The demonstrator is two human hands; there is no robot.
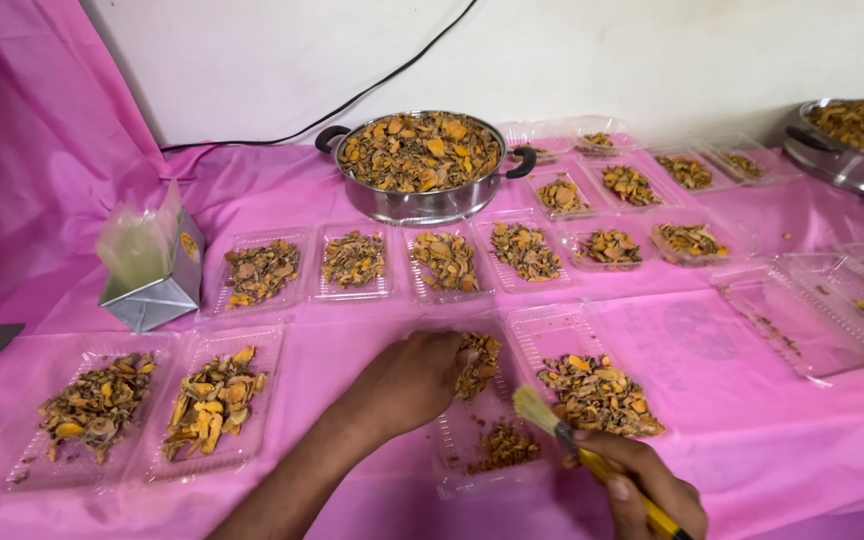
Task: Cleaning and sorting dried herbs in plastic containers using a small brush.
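On the pink tabletop (752, 420), filled trays (214, 408) lie at the left. The left hand (414, 378) is closed on a clump of dried chips (478, 362) above a clear tray (472, 440) that holds a few already. The right hand (642, 485) is clamped on a yellow brush (552, 422), its bristles over that tray. A careless sweep could flick chips onto the cloth or nudge the light tray.

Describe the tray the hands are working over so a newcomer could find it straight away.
Start at the steel pot on the pink cloth and come to the near row. The clear tray sits under the left hand, beside the right hand holding a brush. Unlike its heaped neighbours, it holds only a small scattered pile.
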